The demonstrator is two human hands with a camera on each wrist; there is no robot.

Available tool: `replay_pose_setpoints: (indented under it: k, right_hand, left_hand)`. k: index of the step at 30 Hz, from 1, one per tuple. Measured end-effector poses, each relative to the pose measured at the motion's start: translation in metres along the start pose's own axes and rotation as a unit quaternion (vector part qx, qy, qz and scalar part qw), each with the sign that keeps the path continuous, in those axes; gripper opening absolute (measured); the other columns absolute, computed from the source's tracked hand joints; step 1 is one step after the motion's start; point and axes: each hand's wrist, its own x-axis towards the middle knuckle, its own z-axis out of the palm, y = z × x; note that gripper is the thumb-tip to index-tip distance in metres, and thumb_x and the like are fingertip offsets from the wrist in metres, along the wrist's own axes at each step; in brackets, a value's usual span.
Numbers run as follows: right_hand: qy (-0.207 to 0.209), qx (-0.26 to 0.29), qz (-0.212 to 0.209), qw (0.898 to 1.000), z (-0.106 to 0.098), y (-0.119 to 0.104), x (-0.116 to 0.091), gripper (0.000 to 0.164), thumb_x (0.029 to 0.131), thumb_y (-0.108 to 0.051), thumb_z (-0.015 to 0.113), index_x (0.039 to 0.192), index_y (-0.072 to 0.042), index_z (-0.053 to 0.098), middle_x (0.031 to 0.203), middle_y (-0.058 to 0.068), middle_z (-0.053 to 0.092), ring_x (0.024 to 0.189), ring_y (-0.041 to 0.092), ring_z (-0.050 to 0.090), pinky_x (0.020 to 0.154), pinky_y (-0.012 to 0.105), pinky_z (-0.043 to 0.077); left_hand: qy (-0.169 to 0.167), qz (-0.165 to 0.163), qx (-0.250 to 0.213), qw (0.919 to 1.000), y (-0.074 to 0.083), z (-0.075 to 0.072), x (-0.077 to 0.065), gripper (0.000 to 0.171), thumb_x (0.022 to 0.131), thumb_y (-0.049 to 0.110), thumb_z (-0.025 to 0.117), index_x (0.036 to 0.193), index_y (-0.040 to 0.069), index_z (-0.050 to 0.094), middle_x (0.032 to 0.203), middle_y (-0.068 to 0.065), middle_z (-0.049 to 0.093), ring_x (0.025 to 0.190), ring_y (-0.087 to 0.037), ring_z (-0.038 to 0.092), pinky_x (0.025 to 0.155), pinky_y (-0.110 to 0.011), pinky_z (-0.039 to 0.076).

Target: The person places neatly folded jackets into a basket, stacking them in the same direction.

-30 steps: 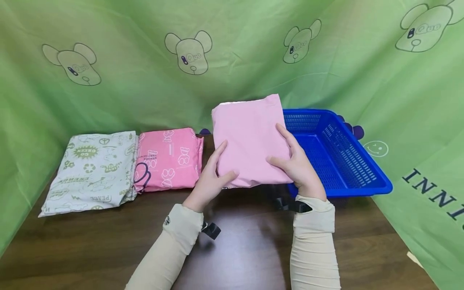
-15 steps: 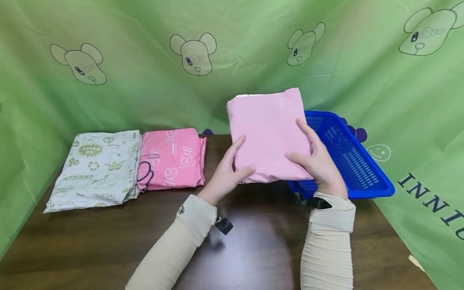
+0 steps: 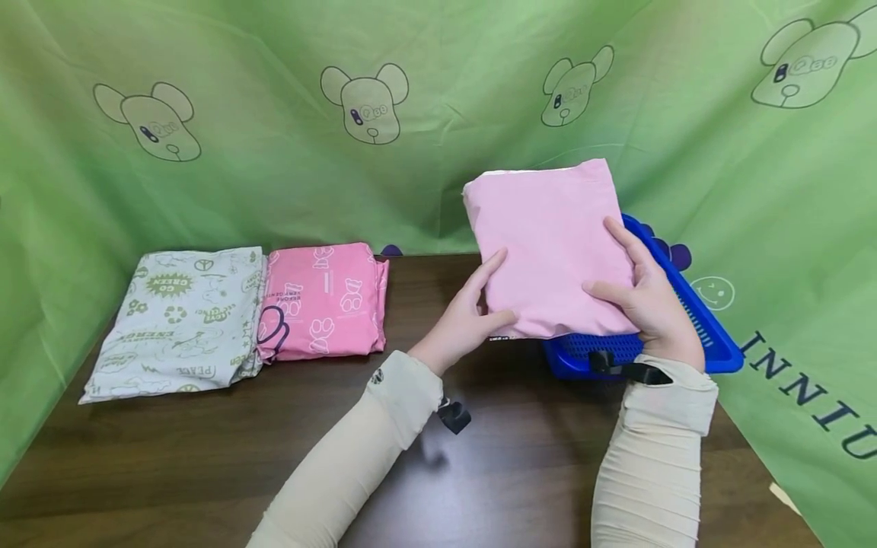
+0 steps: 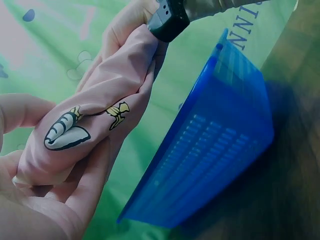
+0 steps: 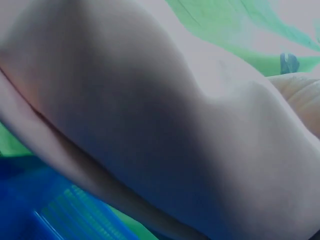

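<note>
Both hands hold a pale pink plastic mailer bag (image 3: 548, 243), folded into a square packet, up in front of the blue basket. My left hand (image 3: 469, 312) grips its left edge, thumb on the near face and other fingers beneath. The right hand (image 3: 647, 297) grips the opposite edge the same way. In the left wrist view the packet's pink side (image 4: 90, 115) shows a black-and-white and yellow print. The blue plastic basket (image 3: 712, 335) stands at the right on the table, partly hidden behind the packet. Its slotted wall (image 4: 200, 145) is below the packet in the left wrist view.
Left on the brown wooden table (image 3: 274, 457) lie a white mailer bag with green print (image 3: 178, 320) and a bright pink one (image 3: 322, 301), side by side. A green curtain (image 3: 274, 190) hangs behind and along the sides. A small pale strip (image 3: 784, 498) lies near the right edge.
Both hands have carried the pale pink packet to the right, from beside the basket to a spot covering most of it in the head view. The other two bags have stayed put.
</note>
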Motion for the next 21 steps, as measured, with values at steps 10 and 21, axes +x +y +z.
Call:
replay_pose_setpoints:
  k: [10,21]
  right_hand:
    - [-0.004,0.048,-0.025,0.999,-0.032,0.003,-0.001,0.093,0.085,0.023,0.060,0.158,-0.030,0.038,0.152,0.009,0.033,0.114,0.009,0.049,0.075,0.015,0.053]
    - [0.020,0.068,-0.003,0.997,-0.066,0.013,-0.012,0.092,0.087,0.021,0.061,0.158,-0.033,0.038,0.149,0.005,0.036,0.106,0.003,0.055,0.073,0.013,0.053]
  left_hand:
    - [-0.014,0.010,-0.004,0.9998,0.001,0.029,0.013,0.082,0.090,-0.008,0.066,0.160,0.021,0.032,0.159,-0.002,0.030,0.097,-0.016,0.058,0.079,-0.022,0.055]
    - [-0.019,-0.024,-0.001,0.9995,-0.009,0.055,0.026,0.079,0.091,-0.007,0.066,0.159,0.019,0.035,0.157,-0.005,0.031,0.102,-0.015,0.059,0.087,-0.022,0.055]
